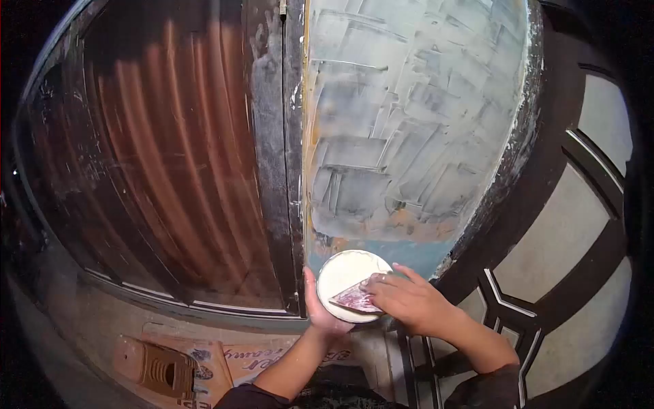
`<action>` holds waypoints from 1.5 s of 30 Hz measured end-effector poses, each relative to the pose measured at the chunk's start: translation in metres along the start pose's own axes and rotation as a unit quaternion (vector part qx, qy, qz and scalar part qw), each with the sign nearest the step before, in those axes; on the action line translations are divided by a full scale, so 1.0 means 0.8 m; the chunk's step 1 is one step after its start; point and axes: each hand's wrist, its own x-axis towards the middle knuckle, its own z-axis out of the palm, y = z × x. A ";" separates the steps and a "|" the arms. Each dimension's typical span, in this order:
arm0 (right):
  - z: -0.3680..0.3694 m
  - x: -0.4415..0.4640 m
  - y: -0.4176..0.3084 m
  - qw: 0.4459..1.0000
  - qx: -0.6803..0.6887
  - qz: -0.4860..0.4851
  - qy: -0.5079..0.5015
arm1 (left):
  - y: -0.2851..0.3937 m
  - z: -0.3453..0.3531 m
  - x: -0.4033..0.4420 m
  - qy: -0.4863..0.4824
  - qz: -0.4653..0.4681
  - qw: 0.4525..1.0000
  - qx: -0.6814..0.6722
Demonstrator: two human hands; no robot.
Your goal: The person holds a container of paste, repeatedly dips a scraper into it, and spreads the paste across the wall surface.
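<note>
At lower center of the frame, a person's left hand [321, 313] cradled a round tub [330, 261] of white paste [346, 275] while the right hand [402, 300] gripped a smeared triangular spreader [351, 298] over it, work best done with tub level and blade low.

1. My left hand [325, 319] cradled a round tub [347, 319] of white paste [346, 270].
2. My right hand [403, 300] held a triangular scraper [351, 300] over the paste.
3. Beyond my hands stood a wall [415, 123], patchily smeared grey-white.

Left hand [327, 317] cups, palm seemingly up; right hand [403, 297] curls inward.
</note>
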 end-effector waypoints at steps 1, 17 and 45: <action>0.001 0.002 -0.004 1.000 -0.004 0.004 0.001 | 0.002 -0.001 0.000 -0.014 0.008 1.000 0.019; 0.028 0.008 -0.044 0.999 0.049 0.018 -0.005 | 0.023 -0.001 -0.027 0.044 -0.019 0.999 0.001; 0.017 -0.011 -0.016 0.885 0.335 0.261 0.192 | 0.028 -0.005 -0.013 -0.036 -0.052 0.997 -0.040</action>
